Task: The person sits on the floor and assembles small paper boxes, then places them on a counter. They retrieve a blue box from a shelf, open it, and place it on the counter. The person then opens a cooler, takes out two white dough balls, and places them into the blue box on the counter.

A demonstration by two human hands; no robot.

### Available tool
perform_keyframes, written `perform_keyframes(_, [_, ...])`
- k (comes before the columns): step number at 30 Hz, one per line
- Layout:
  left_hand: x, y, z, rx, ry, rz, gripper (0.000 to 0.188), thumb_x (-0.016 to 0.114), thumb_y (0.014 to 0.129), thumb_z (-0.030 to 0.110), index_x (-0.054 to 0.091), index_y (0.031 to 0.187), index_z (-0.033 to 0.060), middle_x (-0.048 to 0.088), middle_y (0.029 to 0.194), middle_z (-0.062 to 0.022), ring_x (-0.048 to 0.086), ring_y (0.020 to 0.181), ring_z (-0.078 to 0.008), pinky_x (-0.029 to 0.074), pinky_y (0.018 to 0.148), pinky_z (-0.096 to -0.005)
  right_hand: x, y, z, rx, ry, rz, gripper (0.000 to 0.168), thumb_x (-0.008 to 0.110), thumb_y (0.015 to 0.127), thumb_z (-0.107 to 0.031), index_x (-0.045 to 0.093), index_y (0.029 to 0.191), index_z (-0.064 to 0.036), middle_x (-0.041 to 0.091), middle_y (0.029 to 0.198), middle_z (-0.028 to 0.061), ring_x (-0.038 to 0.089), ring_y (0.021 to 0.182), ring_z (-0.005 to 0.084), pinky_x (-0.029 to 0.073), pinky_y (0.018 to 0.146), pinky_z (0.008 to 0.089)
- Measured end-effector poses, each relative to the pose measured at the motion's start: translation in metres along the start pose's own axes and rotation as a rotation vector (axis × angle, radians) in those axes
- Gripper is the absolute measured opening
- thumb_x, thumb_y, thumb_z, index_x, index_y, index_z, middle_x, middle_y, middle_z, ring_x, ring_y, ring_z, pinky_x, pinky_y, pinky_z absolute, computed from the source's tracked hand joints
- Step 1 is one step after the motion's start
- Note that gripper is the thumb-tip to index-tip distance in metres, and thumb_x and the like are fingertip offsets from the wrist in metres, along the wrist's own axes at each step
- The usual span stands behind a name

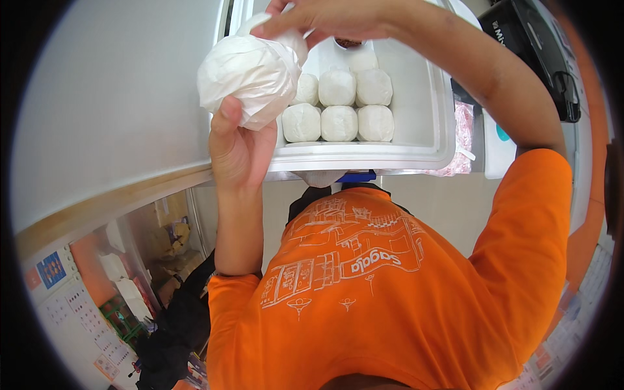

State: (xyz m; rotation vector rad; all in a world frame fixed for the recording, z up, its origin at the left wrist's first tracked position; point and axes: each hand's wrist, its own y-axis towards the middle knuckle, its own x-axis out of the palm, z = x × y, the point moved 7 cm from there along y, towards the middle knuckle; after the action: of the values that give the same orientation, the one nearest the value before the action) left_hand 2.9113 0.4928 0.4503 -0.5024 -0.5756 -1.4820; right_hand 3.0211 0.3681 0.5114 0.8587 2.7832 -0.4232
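Observation:
My left hand (243, 151) supports a round white bundle (248, 73) from below, its thumb pressed against the near side. The bundle's wrapping looks thin and creased, like paper or film; what lies inside is hidden. From above, my right hand (326, 19) pinches a loose, gathered part of the wrapping with its fingertips. Beneath and to the right of the bundle, several white rounded blocks (339, 123) stand in rows inside a white plastic tub (414, 117). Part of the far rows is hidden behind my hands and the bundle.
Farther back in the tub, something brown (348, 42) shows in a white holder. Left is a pale worktop (112, 107) with a wooden edge (117, 200). A pink-and-white packet (460, 141) lies right of the tub; a black appliance (531, 58) stands beyond. Shelving (170, 234) is below left.

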Motion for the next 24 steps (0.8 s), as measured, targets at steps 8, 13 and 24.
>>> perform_keyframes(8, [-0.001,-0.006,0.003,0.029,-0.124,0.001,0.093,0.077,0.077,0.049,0.032,0.149,0.0119,0.036,0.152,-0.0114,0.034,0.142,-0.0355,0.027,0.116,-0.0635,-0.03,0.056,0.108,0.223,-0.529,0.113,0.056,0.065,0.087,-0.053,0.063,0.109,-0.001,0.066,0.102,0.0152,0.064,0.087,0.0269,0.05,0.079,0.0385])
perform_keyframes(13, [0.001,-0.016,0.003,0.049,-0.062,-0.087,0.087,0.075,0.078,0.051,0.035,0.147,0.0161,0.036,0.153,-0.0095,0.028,0.144,-0.0351,0.021,0.116,-0.0671,0.009,0.072,0.226,0.449,-0.995,-0.409,0.075,0.072,0.08,-0.054,0.061,0.123,0.007,0.064,0.118,0.024,0.065,0.1,0.0344,0.05,0.085,0.0456])
perform_keyframes(24, [0.002,-0.107,0.118,-0.189,-0.122,-0.201,0.063,0.064,0.09,0.022,0.036,0.143,0.0009,0.049,0.132,-0.0128,0.052,0.119,-0.0292,0.049,0.101,-0.0402,0.019,0.06,0.21,0.535,-0.759,-0.249,0.079,0.09,0.063,-0.033,0.059,0.119,0.013,0.062,0.122,0.0253,0.064,0.104,0.0361,0.054,0.083,0.0423])
